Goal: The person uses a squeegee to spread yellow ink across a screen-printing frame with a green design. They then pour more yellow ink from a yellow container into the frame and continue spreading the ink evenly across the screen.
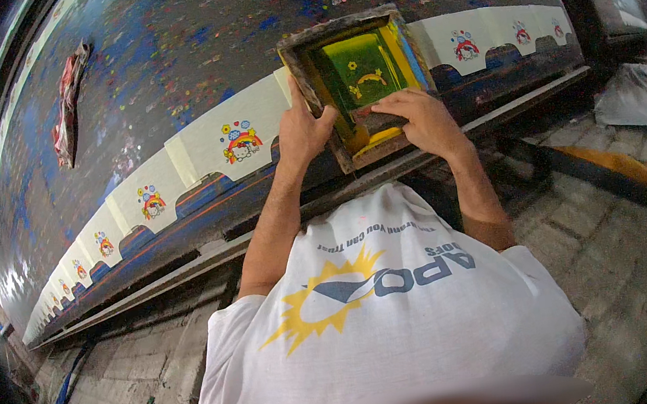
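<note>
A wooden-framed printing screen (337, 23) lies over the row of pale fabric pieces near the table's front edge. Its mesh (362, 60) is green and yellow, with flower and arc shapes showing; yellow ink (377, 139) is smeared at its near end. My left hand (302, 130) grips the frame's left side, index finger stretched along it. Inside the frame, my right hand (427, 120) is closed on a squeegee (380, 123), which lies across the near part of the mesh. To the left, a printed fabric piece (209, 139) carries a rainbow and cartoon figure.
The long, ink-spattered table (188, 66) runs across the view, with more printed fabric pieces (465, 44) along its front edge. A crumpled reddish cloth (73, 103) lies at far left. Clear plastic sheeting (637, 98) sits at right above the brick floor (612, 213).
</note>
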Available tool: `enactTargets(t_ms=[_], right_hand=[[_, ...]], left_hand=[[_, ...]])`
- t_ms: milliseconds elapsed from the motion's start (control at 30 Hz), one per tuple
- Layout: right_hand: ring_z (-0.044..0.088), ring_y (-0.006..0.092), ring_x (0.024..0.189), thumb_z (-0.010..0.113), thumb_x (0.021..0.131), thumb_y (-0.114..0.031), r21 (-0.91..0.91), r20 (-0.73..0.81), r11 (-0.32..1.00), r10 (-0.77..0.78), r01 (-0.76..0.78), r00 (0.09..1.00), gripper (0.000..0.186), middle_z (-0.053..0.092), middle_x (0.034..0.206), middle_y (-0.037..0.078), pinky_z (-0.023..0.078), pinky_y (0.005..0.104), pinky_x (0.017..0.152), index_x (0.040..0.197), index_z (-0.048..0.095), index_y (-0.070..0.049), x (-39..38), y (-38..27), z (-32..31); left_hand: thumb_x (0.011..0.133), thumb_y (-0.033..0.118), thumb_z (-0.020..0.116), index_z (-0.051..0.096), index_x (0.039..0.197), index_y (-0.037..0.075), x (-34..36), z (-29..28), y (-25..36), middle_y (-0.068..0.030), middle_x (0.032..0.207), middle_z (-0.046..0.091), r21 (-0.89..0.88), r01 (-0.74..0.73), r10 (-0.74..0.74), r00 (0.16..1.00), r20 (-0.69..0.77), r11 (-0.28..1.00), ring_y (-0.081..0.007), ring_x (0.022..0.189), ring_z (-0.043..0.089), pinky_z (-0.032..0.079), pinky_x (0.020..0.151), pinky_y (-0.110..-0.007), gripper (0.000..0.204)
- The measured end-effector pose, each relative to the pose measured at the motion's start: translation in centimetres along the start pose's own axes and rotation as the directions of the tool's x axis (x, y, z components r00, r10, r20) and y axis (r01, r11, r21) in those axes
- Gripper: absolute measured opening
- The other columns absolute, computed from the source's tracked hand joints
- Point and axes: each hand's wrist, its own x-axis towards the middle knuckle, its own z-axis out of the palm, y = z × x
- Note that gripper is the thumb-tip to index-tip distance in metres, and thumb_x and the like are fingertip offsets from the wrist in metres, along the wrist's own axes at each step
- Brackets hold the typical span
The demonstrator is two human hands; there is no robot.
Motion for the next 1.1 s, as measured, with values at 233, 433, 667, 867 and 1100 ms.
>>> enactTargets(t_ms=[233, 433, 667, 867, 1100], right_hand=[[0.066, 0.0319, 0.123, 0.059, 0.076, 0.015, 0.024, -0.05, 0.999, -0.045, 0.047, 0.998, 0.062, 0.073, 0.129, 0.01, 0.054, 0.0429, 0.107, 0.13, 0.077, -0.011, -1.0, -0.2, 0.1], [0.067, 0.0313, 0.119, 0.061, 0.078, 0.01, -0.006, -0.126, 0.989, -0.149, 0.149, 0.981, 0.055, 0.075, 0.125, 0.008, 0.055, 0.0425, 0.105, 0.126, 0.078, -0.01, -1.3, 0.9, -0.2], [0.067, 0.0299, 0.118, 0.065, 0.081, 0.0, -0.046, -0.136, 0.987, -0.157, 0.152, 0.978, 0.047, 0.075, 0.126, 0.005, 0.053, 0.0434, 0.107, 0.125, 0.078, -0.012, -3.2, 8.2, -5.4], [0.066, 0.0298, 0.12, 0.066, 0.082, 0.0, -0.066, -0.155, 0.988, -0.148, 0.139, 0.977, 0.047, 0.075, 0.128, 0.005, 0.053, 0.0433, 0.108, 0.125, 0.078, -0.012, -5.5, 17.8, -11.0], [0.064, 0.0307, 0.124, 0.064, 0.081, 0.009, 0.008, -0.116, 0.99, -0.14, 0.142, 0.983, 0.051, 0.072, 0.129, 0.008, 0.054, 0.0433, 0.108, 0.127, 0.077, -0.009, -7.1, 23.3, -13.4]], left_hand=[[0.091, 0.035, 0.073, 0.009, 0.167, -0.01, 0.0, 0.1, 0.3, -0.0311, 0.09, 0.076, 0.029, 0.001, 0.0, 0.999, -0.036, 1.0, -0.0456, 0.077, 0.076, 0.06, 0.07, -0.053, 0.109], [0.094, 0.031, 0.071, 0.009, 0.17, -0.002, -0.3, -0.4, 1.5, -0.0272, 0.087, 0.077, -0.012, 0.03, -0.03, 1.0, -0.001, 0.999, -0.04, 0.072, 0.077, 0.06, 0.065, -0.048, 0.104], [0.094, 0.029, 0.072, 0.008, 0.169, -0.007, 1.9, 4.7, 8.2, -0.0217, 0.082, 0.077, 0.05, 0.039, -0.04, 0.999, 0.01, 0.998, -0.0328, 0.062, 0.074, 0.058, 0.061, -0.042, 0.105], [0.092, 0.029, 0.073, 0.009, 0.169, -0.007, 6.3, 13.2, 15.4, -0.0214, 0.084, 0.077, 0.017, 0.023, -0.022, 0.999, -0.027, 1.0, -0.0324, 0.067, 0.075, 0.059, 0.064, -0.042, 0.107], [0.093, 0.025, 0.074, 0.017, 0.169, -0.004, 8.7, 18.7, 17.5, -0.0237, 0.107, 0.079, 0.009, -0.146, 0.147, 0.985, -0.088, 0.989, -0.0326, 0.078, 0.078, 0.061, 0.071, -0.045, 0.099]])
